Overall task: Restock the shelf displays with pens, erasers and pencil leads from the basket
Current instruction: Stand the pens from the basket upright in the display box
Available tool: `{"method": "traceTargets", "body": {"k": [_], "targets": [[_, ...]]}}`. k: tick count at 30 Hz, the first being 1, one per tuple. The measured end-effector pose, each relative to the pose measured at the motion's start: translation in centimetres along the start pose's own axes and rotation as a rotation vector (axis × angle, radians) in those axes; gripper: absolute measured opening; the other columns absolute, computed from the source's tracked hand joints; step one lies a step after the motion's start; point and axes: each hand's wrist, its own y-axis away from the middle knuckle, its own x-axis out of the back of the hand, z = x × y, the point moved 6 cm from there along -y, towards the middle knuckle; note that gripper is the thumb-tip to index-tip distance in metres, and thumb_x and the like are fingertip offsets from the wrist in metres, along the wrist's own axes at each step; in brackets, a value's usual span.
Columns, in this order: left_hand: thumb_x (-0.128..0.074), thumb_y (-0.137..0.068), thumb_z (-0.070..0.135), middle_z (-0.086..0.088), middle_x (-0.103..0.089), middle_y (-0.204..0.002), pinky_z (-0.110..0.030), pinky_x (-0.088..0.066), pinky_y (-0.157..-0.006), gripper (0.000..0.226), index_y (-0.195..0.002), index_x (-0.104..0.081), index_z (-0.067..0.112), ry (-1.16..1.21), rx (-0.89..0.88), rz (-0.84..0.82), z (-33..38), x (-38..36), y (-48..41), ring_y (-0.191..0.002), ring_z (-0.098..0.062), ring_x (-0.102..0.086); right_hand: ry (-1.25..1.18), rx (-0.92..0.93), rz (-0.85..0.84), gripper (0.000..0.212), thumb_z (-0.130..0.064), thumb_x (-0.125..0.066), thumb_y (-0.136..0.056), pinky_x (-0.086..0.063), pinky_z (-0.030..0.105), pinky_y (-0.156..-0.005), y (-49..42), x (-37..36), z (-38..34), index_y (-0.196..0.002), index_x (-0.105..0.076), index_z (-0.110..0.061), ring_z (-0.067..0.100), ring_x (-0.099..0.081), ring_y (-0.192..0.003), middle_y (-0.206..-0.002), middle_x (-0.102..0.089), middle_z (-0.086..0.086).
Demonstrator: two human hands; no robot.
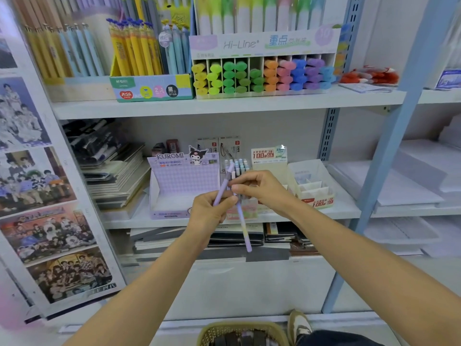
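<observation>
Before shelves, left grip holds lilac pen, right grip pinches second pen; basket cut off

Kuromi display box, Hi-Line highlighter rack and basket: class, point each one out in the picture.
Kuromi display box (184, 177), head view, on its purple checked back panel.
Hi-Line highlighter rack (239, 44), head view, on its header card.
Basket (209, 332), head view, on its woven left rim.
</observation>
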Motion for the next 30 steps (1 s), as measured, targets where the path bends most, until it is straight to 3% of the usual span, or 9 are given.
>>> {"method": "traceTargets", "body": {"k": [3,5,8,12,15,20,25,30], "targets": [[-0.060,-0.095,0.017,0.006,-0.063,-0.060,-0.013,-0.034,-0.040,0.014,-0.095,-0.070,0.009,-0.039,0.015,0.000,-0.2,0.1,-0.4,-0.042,-0.007,-0.044,-0.067,-0.005,0.060,0.017,-0.008,-0.066,-0.088,-0.054,0.032,-0.082,-0.4,0.7,0.5,-0.104,-0.070,-0.003,0.024,-0.066,-0.090,-0.099,-0.071,0.016],[-0.055,-0.097,0.021,0.003,-0.062,-0.070,-0.014,-0.031,-0.040,0.018,-0.096,-0.070,0.012,-0.055,0.068,0.048,-0.7,0.7,-0.9,-0.046,-0.008,-0.045,-0.120,-0.003,0.123,0.012,-0.008,-0.063,-0.090,-0.056,0.030,-0.079,-0.8,1.9,0.5,-0.101,-0.068,-0.006,0.022,-0.068,-0.085,-0.092,-0.072,0.010],[-0.045,-0.101,0.015,0.002,-0.057,-0.067,-0.017,-0.028,-0.043,0.024,-0.103,-0.069,0.015,-0.042,0.095,0.076,-1.3,1.5,-1.4,-0.049,-0.009,-0.040,-0.153,0.018,0.288,0.010,-0.010,-0.061,-0.092,-0.059,0.027,-0.071,-1.8,4.3,0.3,-0.100,-0.066,-0.006,0.018,-0.070,-0.076,-0.084,-0.073,0.005],[-0.043,-0.103,0.024,0.002,-0.060,-0.063,-0.017,-0.034,-0.044,0.021,-0.113,-0.062,0.027,-0.079,0.063,0.047,-1.6,2.2,-1.7,-0.048,-0.006,-0.044,-0.070,0.075,0.510,0.011,-0.010,-0.063,-0.092,-0.058,0.023,-0.067,-3.1,6.6,0.5,-0.098,-0.065,-0.002,0.013,-0.071,-0.070,-0.082,-0.072,0.009],[-0.046,-0.102,0.024,0.003,-0.062,-0.065,-0.016,-0.036,-0.046,0.018,-0.115,-0.056,0.017,-0.082,0.098,0.054,-2.4,2.8,-2.1,-0.051,-0.008,-0.043,0.045,0.072,0.494,0.008,-0.007,-0.064,-0.091,-0.058,0.022,-0.067,-4.2,5.9,1.3,-0.097,-0.065,-0.003,0.012,-0.071,-0.071,-0.084,-0.071,0.012],[-0.049,-0.101,0.023,-0.001,-0.064,-0.075,-0.019,-0.040,-0.049,0.017,-0.107,-0.058,0.010,-0.050,0.135,0.065,-3.4,3.5,-2.5,-0.058,-0.009,-0.048,0.269,0.061,0.434,0.009,-0.013,-0.065,-0.090,-0.060,0.029,-0.075,-4.9,3.9,2.9,-0.098,-0.067,-0.010,0.014,-0.069,-0.081,-0.086,-0.070,0.003],[-0.052,-0.099,0.020,-0.003,-0.048,-0.069,-0.029,-0.039,-0.060,0.018,-0.105,-0.068,0.014,-0.035,0.127,0.060,-3.8,4.1,-2.9,-0.064,-0.015,-0.042,0.340,0.076,0.421,0.009,-0.013,-0.066,-0.089,-0.060,0.034,-0.078,-5.2,4.5,2.8,-0.097,-0.069,-0.011,0.012,-0.069,-0.079,-0.083,-0.070,0.000],[-0.056,-0.097,0.017,-0.003,-0.058,-0.070,-0.027,-0.050,-0.064,0.018,-0.107,-0.070,0.011,-0.037,0.094,0.072,-3.8,3.9,-3.1,-0.064,-0.014,-0.050,0.313,0.040,0.313,0.012,-0.012,-0.068,-0.088,-0.059,0.033,-0.079,-5.5,3.5,3.1,-0.100,-0.068,-0.008,0.019,-0.070,-0.084,-0.089,-0.070,0.007]]}}
